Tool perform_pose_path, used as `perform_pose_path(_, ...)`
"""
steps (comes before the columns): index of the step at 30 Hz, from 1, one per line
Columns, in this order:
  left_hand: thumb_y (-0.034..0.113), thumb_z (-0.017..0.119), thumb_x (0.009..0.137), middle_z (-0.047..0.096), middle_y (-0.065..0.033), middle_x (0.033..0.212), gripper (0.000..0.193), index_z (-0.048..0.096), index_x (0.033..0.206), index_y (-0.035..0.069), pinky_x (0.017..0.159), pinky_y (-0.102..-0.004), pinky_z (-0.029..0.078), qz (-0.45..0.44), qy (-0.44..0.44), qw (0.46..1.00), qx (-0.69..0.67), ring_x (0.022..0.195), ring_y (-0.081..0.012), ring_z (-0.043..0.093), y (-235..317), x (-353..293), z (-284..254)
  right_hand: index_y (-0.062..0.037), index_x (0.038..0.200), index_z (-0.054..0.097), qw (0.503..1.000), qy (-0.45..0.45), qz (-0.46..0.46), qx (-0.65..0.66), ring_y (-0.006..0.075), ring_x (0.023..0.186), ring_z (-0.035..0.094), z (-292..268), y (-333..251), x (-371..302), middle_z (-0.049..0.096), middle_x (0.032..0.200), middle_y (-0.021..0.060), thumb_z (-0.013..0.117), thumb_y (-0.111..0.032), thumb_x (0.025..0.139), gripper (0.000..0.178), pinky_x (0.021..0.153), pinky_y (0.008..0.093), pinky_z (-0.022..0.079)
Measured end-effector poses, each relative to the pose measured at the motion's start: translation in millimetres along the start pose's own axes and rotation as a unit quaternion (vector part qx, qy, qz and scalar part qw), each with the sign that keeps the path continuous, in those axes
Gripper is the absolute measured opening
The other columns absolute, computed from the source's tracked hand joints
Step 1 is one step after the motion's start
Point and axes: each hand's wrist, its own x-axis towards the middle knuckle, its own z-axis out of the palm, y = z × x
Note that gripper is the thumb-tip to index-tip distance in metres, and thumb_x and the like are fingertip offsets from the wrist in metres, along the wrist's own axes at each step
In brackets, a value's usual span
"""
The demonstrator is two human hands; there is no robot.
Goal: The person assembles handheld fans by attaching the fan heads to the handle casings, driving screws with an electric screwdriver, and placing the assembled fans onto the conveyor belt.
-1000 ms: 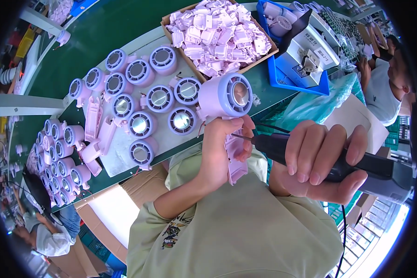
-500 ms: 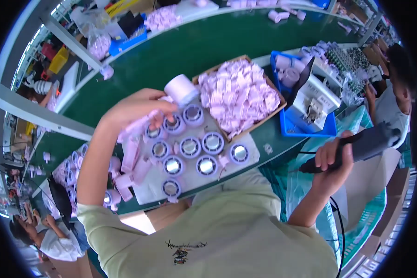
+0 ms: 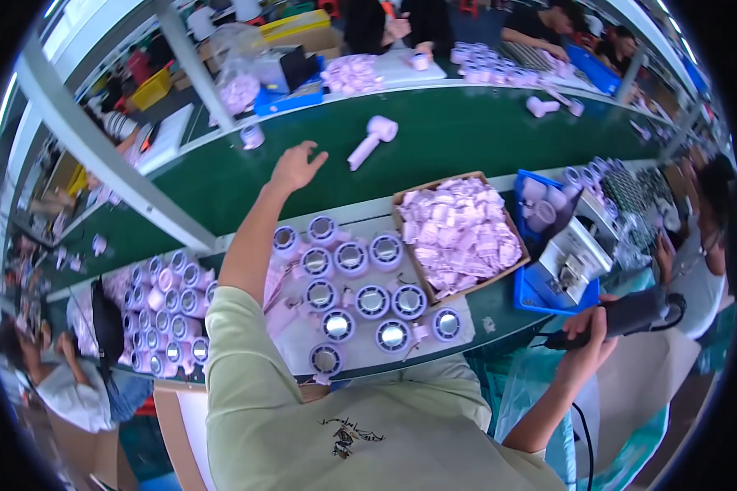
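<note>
My left hand (image 3: 296,168) reaches out over the green conveyor surface (image 3: 221,192), fingers spread with nothing in them. Just beyond it, apart from the fingertips, lies a pale pink piece shaped like a handheld fan (image 3: 374,139), a round head on a straight handle. My right hand (image 3: 588,337) grips a black electric screwdriver (image 3: 635,311) off to the right, its thin bit toward the left. Several pink round housings (image 3: 372,301) with ringed faces and shiny centres stand on a pale mat (image 3: 458,315) in front of me.
A cardboard box (image 3: 418,266) of small pink parts stands beside the mat. Right of it, a blue bin (image 3: 540,299) holds a white box and pink pieces. More housings (image 3: 168,315) crowd the left. A grey post (image 3: 131,192) rises there. Other people work around the line.
The pink fan-shaped piece has left my left hand and lies on the green surface. That hand has moved away from the mat and opened. My right hand still holds the screwdriver.
</note>
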Motion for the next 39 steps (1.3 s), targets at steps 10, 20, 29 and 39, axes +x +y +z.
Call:
perform_pose_path(10, 0.033, 0.066, 0.083, 0.069, -0.0133, 0.075, 0.034, 0.068, 0.086, -0.001, 0.069, -0.0350, 0.053, -0.177, -0.205, 0.953, 0.136, 0.071, -0.0253, 0.068, -74, -91, -126, 0.0054, 0.118, 0.051, 0.973, 0.015, -0.068, -0.220, 0.0176, 0.091, 0.058, 14, 20, 35, 0.061, 0.093, 0.0093, 0.058, -0.019, 0.093, 0.036, 0.089, 0.0321, 0.043)
perform_pose_path(20, 0.031, 0.071, 0.075, 0.067, -0.0168, 0.074, 0.035, 0.068, 0.077, -0.004, 0.067, -0.0377, 0.051, -0.102, -0.218, 0.970, -0.038, 0.071, -0.0308, 0.066, 39, -226, -143, 0.0028, 0.131, 0.039, 0.815, 0.018, -0.449, -0.367, 0.0281, 0.116, 0.050, 49, 49, -1, 0.047, 0.131, 0.0164, 0.061, -0.010, 0.090, 0.048, 0.105, 0.0394, 0.034)
perform_pose_path(29, 0.024, 0.062, 0.085, 0.064, -0.0208, 0.076, 0.030, 0.058, 0.092, -0.005, 0.063, -0.0405, 0.049, -0.105, -0.094, 0.990, -0.016, 0.065, -0.0377, 0.061, 44, -252, -132, -0.0009, 0.109, 0.060, 0.807, -0.448, -0.251, -0.293, 0.0323, 0.109, 0.055, 191, 39, -3, 0.060, 0.113, 0.0168, 0.068, -0.007, 0.079, 0.031, 0.096, 0.0384, 0.041)
perform_pose_path(39, 0.023, 0.047, 0.087, 0.061, -0.0167, 0.072, 0.033, 0.050, 0.112, 0.002, 0.048, -0.0307, 0.049, -0.206, -0.065, 0.659, -0.720, 0.056, -0.0209, 0.061, 126, -281, -137, -0.0029, 0.112, 0.060, 0.495, -0.593, -0.299, -0.560, 0.0350, 0.113, 0.053, 231, 72, -10, 0.059, 0.114, 0.0167, 0.074, -0.025, 0.073, 0.047, 0.095, 0.0440, 0.042)
